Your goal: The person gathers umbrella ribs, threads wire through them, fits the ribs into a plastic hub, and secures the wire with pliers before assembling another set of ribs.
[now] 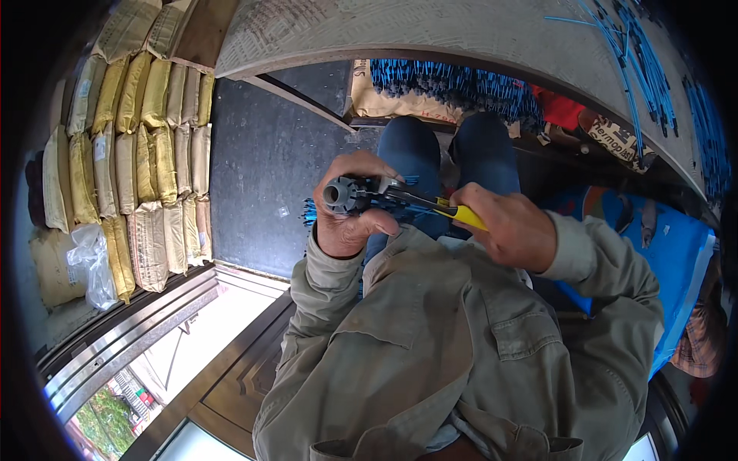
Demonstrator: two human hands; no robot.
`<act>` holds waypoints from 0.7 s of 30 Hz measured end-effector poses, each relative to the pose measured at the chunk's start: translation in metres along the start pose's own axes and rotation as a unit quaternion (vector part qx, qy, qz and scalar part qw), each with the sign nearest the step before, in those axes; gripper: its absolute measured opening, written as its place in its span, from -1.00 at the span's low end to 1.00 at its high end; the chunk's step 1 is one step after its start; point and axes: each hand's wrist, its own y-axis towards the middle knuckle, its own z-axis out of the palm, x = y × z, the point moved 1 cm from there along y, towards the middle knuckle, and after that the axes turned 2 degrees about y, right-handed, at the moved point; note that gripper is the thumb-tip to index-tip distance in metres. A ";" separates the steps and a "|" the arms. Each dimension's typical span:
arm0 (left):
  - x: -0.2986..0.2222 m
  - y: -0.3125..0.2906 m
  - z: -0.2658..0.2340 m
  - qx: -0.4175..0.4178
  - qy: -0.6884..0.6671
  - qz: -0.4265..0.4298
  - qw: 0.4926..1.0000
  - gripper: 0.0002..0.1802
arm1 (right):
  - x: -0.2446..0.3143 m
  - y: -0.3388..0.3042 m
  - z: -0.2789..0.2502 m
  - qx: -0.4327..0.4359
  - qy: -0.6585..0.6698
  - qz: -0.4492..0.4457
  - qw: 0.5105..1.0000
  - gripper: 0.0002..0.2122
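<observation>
Above my lap, my left hand is wrapped round a dark grey, hollow, tube-ended plastic piece, its open round end facing up. Blue and black thin strands stick out beside that hand. My right hand grips the yellow handles of a pair of pliers or cutters. The tool's metal jaws reach the grey piece next to my left fingers. Whether the jaws are closed on it, I cannot tell.
Ahead is a grey table with blue strands at its right. More blue and black parts lie under it. Stacked sacks stand on the left. A blue sack is on my right, and a doorway at lower left.
</observation>
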 end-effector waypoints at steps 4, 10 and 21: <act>0.008 0.000 -0.005 0.013 -0.025 0.032 0.999 -0.32 | -0.012 0.006 -0.007 0.066 0.216 0.052 0.973 -0.87; 0.006 0.001 -0.007 0.031 -0.044 0.015 0.998 -0.31 | -0.005 0.015 -0.043 0.195 0.312 0.121 0.922 -0.87; 0.005 0.002 0.001 0.022 -0.060 0.053 0.997 -0.34 | 0.008 0.016 -0.056 0.193 0.049 0.065 0.978 -0.77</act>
